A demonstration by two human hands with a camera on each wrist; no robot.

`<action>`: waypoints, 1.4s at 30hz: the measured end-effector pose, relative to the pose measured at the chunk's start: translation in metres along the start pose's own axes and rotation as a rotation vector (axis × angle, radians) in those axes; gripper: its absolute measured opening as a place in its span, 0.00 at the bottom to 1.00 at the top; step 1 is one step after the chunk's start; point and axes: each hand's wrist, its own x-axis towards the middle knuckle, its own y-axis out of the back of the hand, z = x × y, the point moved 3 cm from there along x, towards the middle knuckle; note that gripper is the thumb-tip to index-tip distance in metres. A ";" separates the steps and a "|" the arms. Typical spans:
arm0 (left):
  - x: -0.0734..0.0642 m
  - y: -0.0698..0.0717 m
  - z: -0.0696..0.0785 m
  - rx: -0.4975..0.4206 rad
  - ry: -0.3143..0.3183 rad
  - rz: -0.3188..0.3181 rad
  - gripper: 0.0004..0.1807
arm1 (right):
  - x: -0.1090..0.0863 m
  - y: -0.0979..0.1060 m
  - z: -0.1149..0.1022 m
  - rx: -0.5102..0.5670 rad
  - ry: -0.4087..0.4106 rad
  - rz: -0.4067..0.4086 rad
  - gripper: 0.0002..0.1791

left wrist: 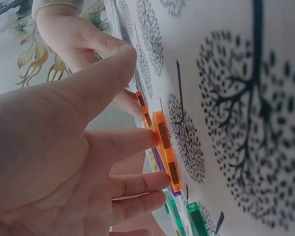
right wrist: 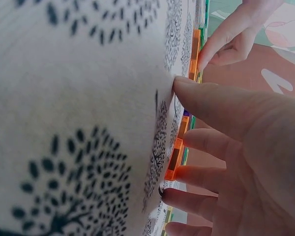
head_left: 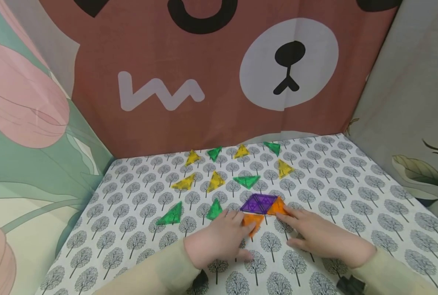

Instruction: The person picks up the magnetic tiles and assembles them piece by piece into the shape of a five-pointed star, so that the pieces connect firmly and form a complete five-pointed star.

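Note:
My left hand (head_left: 220, 233) rests its fairly straight fingertips on an orange triangle tile (head_left: 253, 221), which lies flat on the cloth. At the right, my right hand (head_left: 316, 231) touches a second orange triangle tile (head_left: 276, 206) with extended fingers, its thumb held apart. That second tile lies against the right side of two purple triangle tiles (head_left: 258, 203), which together form a slanted four-sided shape. The left-hand orange tile sits just below the purple pair. In the left wrist view, fingertips meet the upper face of the orange tile (left wrist: 165, 150).
Several green tiles (head_left: 172, 214) and yellow tiles (head_left: 215, 182) lie scattered behind and left of the hands. Tree-printed cloth (head_left: 145, 246) covers the table. A brown bear-print curtain (head_left: 204, 127) hangs along the back edge, with patterned fabric on both sides.

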 end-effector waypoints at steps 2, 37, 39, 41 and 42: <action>0.002 -0.001 -0.001 0.009 0.000 0.002 0.49 | 0.000 0.000 0.000 -0.006 0.000 0.002 0.39; -0.193 -0.092 -0.057 -0.377 0.366 0.186 0.53 | -0.002 -0.002 0.006 -0.028 -0.010 -0.003 0.40; -0.195 -0.098 -0.053 -0.370 0.405 0.211 0.55 | -0.001 -0.003 0.006 -0.031 -0.004 0.000 0.41; -0.197 -0.099 -0.050 -0.380 0.443 0.226 0.56 | 0.000 -0.004 0.006 -0.032 0.003 0.001 0.41; -0.197 -0.099 -0.049 -0.376 0.454 0.233 0.56 | 0.001 -0.004 0.006 -0.031 0.005 0.001 0.41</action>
